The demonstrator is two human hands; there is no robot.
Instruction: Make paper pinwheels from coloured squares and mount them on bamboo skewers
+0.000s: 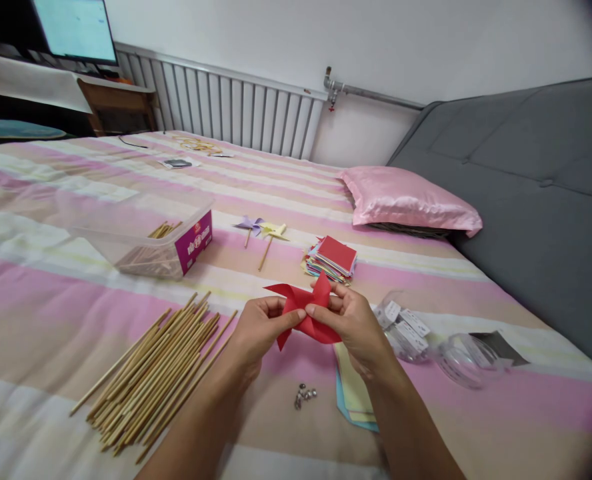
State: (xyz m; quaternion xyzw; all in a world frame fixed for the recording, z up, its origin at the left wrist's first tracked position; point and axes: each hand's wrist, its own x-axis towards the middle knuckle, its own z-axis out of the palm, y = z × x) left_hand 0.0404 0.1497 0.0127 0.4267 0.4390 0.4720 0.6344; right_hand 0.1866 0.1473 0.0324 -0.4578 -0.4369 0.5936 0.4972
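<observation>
A red paper pinwheel (pixel 296 301) is held up between both hands, its points folded in toward the centre. My left hand (pixel 265 327) pinches its left side, the thumb pressing near the middle. From the right, my right hand (pixel 352 320) grips it the same way, its thumb almost meeting the other. Below lie several small metal pins (pixel 305 395), and under my right forearm are yellow and blue paper sheets (pixel 353 387). A loose bundle of thin wooden sticks (pixel 159 373) rests to the left of my left hand.
Behind the hands lie a purple pinwheel (pixel 250 225), a yellow pinwheel (pixel 274 231) and a stack of coloured paper (pixel 333 255). A clear plastic box (pixel 141 233) with sticks stands left. Clear plastic containers (pixel 409 330) sit right, a pink pillow (pixel 411 200) beyond.
</observation>
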